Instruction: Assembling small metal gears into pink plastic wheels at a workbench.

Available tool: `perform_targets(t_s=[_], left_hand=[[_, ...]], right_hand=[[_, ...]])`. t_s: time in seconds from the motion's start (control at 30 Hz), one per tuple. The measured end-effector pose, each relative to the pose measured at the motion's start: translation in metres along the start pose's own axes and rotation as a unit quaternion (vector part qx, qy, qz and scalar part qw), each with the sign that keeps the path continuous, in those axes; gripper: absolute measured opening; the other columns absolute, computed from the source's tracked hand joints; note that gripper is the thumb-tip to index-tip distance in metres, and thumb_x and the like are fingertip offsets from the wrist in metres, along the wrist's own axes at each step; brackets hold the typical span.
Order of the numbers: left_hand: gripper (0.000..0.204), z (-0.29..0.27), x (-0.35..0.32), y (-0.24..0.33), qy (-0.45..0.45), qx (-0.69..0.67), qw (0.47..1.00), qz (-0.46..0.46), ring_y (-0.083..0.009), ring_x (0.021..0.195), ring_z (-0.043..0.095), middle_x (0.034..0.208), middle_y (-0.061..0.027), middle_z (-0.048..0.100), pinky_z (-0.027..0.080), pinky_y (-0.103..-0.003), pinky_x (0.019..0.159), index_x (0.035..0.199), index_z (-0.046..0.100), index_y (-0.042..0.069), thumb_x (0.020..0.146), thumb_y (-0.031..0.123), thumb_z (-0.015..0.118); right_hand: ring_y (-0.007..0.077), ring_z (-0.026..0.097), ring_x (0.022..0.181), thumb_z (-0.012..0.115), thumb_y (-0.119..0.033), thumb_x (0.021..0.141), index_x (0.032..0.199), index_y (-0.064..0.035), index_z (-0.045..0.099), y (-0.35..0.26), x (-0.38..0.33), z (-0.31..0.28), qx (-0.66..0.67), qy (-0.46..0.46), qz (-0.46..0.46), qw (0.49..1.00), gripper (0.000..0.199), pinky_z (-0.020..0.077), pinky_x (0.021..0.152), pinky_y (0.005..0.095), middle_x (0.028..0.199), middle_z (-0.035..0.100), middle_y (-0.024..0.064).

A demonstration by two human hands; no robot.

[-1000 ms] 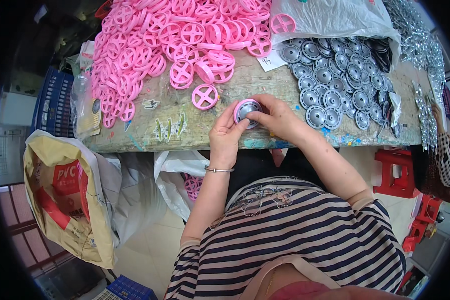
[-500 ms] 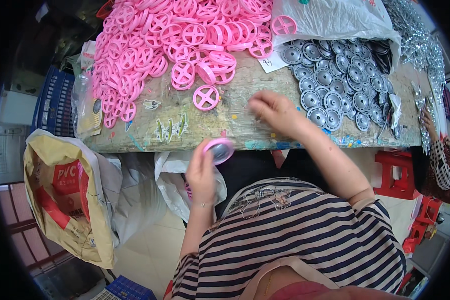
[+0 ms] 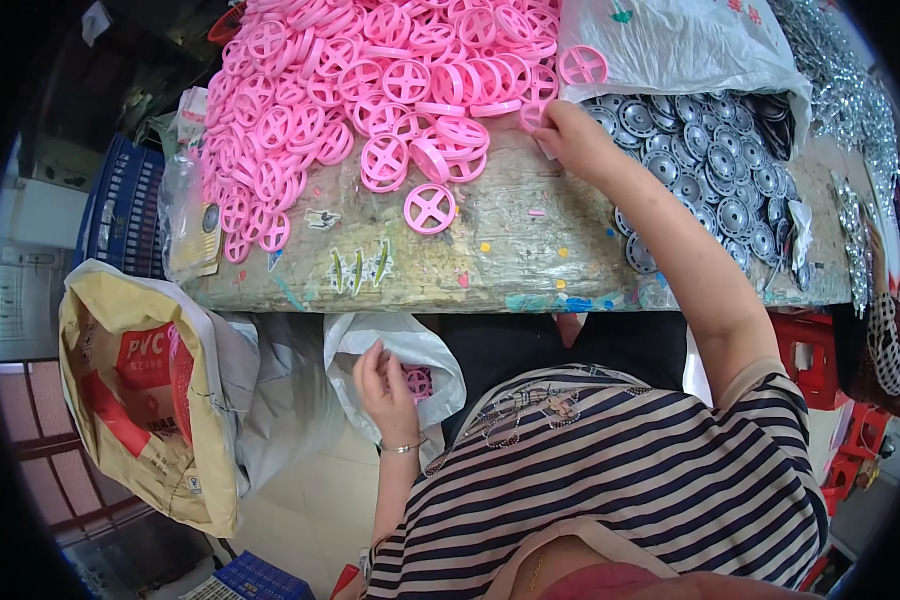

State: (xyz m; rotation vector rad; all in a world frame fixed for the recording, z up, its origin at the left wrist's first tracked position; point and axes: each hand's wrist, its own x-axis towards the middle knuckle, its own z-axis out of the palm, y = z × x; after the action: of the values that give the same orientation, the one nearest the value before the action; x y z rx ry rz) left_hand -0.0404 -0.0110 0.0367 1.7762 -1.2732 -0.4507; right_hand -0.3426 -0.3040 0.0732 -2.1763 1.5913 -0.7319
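Observation:
My right hand (image 3: 578,145) reaches over the table to the edge of the heap of pink spoked plastic wheels (image 3: 300,125), its fingers closed on one pink wheel (image 3: 532,117). Above that hand another pink wheel (image 3: 582,66) lies against the white plastic sack. A single pink wheel (image 3: 429,208) lies apart in front of the heap. My left hand (image 3: 386,395) is empty, its fingers apart over the mouth of a white plastic bag (image 3: 355,330) below the table edge. Inside that bag, pink pieces (image 3: 417,381) show. My right forearm partly hides a pile of grey hubcap-like discs (image 3: 715,165).
The white sack (image 3: 680,45) slumps over the back of the discs. Silver tinsel (image 3: 840,80) hangs at the far right, near another person's arm (image 3: 885,320). A large yellow-lined sack (image 3: 150,400) stands at lower left. Red stools (image 3: 820,355) are at right.
My left hand has let go of the pink wheel with the grey disc and moved down over the white bag. My right hand has moved up and away to the pink heap, onto a wheel.

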Motion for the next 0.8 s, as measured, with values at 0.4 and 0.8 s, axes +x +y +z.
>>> perform_targets(t_s=[0.4, 0.8], left_hand=[[0.029, 0.117, 0.074, 0.103, -0.284, -0.465, 0.823, -0.162, -0.0189, 0.095, 0.063, 0.111, -0.0112, 0.057, 0.058, -0.034, 0.078, 0.122, 0.047, -0.001, 0.094, 0.006, 0.054], [0.032, 0.124, 0.083, 0.088, -0.315, -0.547, 0.748, -0.204, -0.022, 0.109, 0.058, 0.12, -0.0123, 0.054, 0.052, -0.039, 0.094, 0.13, 0.042, 0.0, 0.099, 0.011, 0.045]], right_hand=[[0.0157, 0.057, 0.082, 0.06, -0.021, 0.092, 0.112, -0.0013, 0.055, -0.054, -0.084, -0.026, 0.236, -0.086, 0.032, 0.967, 0.029, 0.0467, 0.072, 0.0293, 0.093, 0.06, 0.008], [0.0267, 0.061, 0.083, 0.07, -0.021, 0.081, 0.106, 0.0011, 0.053, 0.054, -0.013, -0.032, -0.047, 0.086, 0.079, 0.992, 0.038, 0.0487, 0.074, 0.0362, 0.09, 0.062, 0.0137]])
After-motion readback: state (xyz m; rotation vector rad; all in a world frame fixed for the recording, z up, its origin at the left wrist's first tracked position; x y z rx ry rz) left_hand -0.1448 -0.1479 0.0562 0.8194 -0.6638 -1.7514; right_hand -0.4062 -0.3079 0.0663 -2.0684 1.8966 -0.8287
